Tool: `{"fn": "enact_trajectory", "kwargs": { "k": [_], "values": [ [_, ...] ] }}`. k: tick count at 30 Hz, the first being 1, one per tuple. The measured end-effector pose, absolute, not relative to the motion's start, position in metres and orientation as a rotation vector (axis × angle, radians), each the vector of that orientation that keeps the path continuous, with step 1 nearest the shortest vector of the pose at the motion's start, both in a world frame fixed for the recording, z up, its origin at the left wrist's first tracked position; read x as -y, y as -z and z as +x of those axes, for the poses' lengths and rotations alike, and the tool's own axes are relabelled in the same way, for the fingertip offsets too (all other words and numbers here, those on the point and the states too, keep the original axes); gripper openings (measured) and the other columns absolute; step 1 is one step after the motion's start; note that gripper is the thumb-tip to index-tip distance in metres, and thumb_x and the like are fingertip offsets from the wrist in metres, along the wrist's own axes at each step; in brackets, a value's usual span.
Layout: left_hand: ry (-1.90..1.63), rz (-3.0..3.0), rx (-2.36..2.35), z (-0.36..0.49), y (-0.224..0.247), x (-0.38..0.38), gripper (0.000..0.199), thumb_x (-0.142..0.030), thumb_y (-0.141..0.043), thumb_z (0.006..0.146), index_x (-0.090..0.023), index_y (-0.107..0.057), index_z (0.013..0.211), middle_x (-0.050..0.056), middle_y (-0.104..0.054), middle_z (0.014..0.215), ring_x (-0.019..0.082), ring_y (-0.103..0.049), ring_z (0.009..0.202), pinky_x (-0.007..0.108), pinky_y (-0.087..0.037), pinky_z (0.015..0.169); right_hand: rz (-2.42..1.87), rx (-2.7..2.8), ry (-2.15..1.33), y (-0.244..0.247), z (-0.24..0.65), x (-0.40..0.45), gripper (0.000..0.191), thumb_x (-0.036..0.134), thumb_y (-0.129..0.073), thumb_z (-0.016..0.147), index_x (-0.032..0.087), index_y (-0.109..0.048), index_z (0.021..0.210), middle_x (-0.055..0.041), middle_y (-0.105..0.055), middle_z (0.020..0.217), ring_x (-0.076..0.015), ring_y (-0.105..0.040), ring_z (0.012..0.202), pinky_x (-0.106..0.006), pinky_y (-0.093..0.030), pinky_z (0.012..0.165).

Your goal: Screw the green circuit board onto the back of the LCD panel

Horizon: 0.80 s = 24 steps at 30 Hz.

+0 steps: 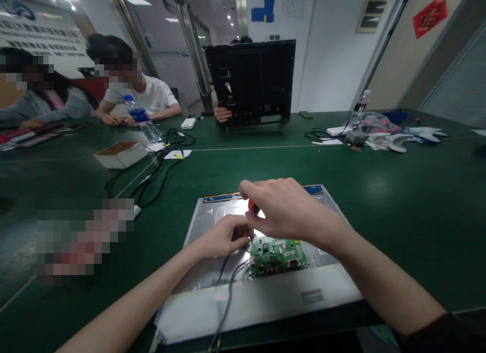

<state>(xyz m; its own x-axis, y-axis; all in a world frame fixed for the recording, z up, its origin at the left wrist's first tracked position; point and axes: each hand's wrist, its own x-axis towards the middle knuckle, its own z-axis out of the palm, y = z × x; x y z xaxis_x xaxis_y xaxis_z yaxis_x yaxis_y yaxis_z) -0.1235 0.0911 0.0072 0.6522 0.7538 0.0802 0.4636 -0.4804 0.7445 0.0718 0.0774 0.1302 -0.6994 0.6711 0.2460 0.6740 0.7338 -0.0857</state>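
Note:
A green circuit board (279, 256) sits on the back of a flat metal display panel (322, 282) in front of me. My right hand (283, 206) is closed around an orange-and-black handle, which looks like a screwdriver (252, 206), above the board's far left corner. Most of the tool is hidden by my fingers. My left hand (224, 236) is closed in a pinch at that same corner, close to the tool; what lies between its fingertips is hidden. Dark cables (232, 287) run from the board's left side over the panel's near edge. A narrow blue circuit strip (314, 189) lines the far edge.
Across the green table (398, 201), someone's hand (222, 114) holds up a black monitor housing (254, 84). Two people sit at the left. An open box (121, 154), a water bottle (142, 119) and black cables (163, 178) lie left; gloves (391, 141) and plastic bags lie at the right.

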Motion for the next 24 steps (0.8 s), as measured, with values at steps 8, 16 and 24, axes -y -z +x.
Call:
{"fn": "enact_trajectory", "kwargs": {
  "k": [8, 16, 24],
  "values": [
    [-0.481, 2.147, -0.975, -0.1221, -0.0092, -0.0902, 0.005, -0.019, -0.055, 0.074, -0.016, -0.058, 0.076, -0.002, -0.053, 0.064, 0.013, -0.049, 0.057, 0.023, -0.039, 0.054, -1.169, 2.654, 0.031, -0.1295, 0.0688, -0.0777, 0.02, 0.037, -0.052, 0.09, 0.019, -0.059, 0.087, -0.0019, -0.064, 0.068, -0.0135, -0.053, 0.057, -0.027, -0.018, 0.049],
    [-0.512, 2.189, -0.921, -0.1238, -0.0066, -0.093, 0.004, -0.019, -0.055, 0.073, -0.016, -0.056, 0.076, -0.002, -0.056, 0.065, 0.014, -0.05, 0.057, 0.023, -0.04, 0.055, -1.125, 2.676, -0.117, -0.133, 0.0695, -0.0744, 0.019, 0.036, -0.055, 0.088, 0.018, -0.056, 0.095, -0.0022, -0.066, 0.078, -0.0125, -0.052, 0.06, -0.026, -0.023, 0.05],
    [-0.472, 2.164, -0.943, -0.1243, -0.0064, -0.0924, 0.003, -0.018, -0.055, 0.073, -0.016, -0.055, 0.075, -0.002, -0.055, 0.064, 0.014, -0.05, 0.057, 0.023, -0.041, 0.055, -1.084, 2.687, -0.07, -0.1325, 0.0675, -0.0741, 0.016, 0.027, -0.052, 0.085, 0.017, -0.057, 0.096, -0.0024, -0.064, 0.076, -0.0119, -0.047, 0.057, -0.027, -0.02, 0.05]
  ]
}}
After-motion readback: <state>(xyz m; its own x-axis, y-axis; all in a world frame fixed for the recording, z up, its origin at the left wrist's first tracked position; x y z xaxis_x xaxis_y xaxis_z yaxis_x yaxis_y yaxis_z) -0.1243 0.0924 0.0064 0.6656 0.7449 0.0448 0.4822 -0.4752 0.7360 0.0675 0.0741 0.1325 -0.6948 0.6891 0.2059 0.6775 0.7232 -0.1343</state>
